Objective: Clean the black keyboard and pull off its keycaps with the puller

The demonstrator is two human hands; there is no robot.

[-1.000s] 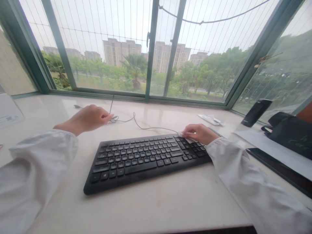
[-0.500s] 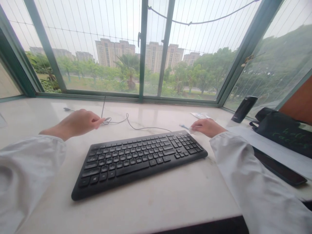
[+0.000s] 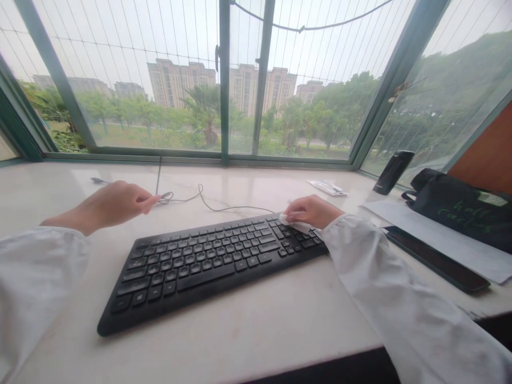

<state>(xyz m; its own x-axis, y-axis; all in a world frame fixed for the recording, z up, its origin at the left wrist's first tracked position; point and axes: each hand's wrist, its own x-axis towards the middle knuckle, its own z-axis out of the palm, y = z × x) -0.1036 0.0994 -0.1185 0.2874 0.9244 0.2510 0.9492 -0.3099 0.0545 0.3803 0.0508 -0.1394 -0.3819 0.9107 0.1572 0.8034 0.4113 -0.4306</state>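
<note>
A black keyboard [image 3: 208, 261] lies slantwise on the pale marble sill [image 3: 248, 330]. My right hand [image 3: 310, 210] rests on its far right corner, fingers pressed on a small white wipe [image 3: 294, 224] over the number keys. My left hand [image 3: 114, 202] lies on the sill beyond the keyboard's left end, fingers curled together and pinching the thin grey cable [image 3: 208, 202] near its looped part. Both arms wear white sleeves.
Along the sill's right side lie a flat packet [image 3: 326, 186], a dark cylinder [image 3: 392, 172], a black bag [image 3: 460, 208], white paper [image 3: 440, 240] and a dark flat slab [image 3: 436, 258]. Green window frames close off the back. The sill's front edge is near me.
My right hand went off the keyboard's far right corner onto the sill, then came back onto the number keys with the wipe. My left hand stayed on the cable. The view shifted right.
</note>
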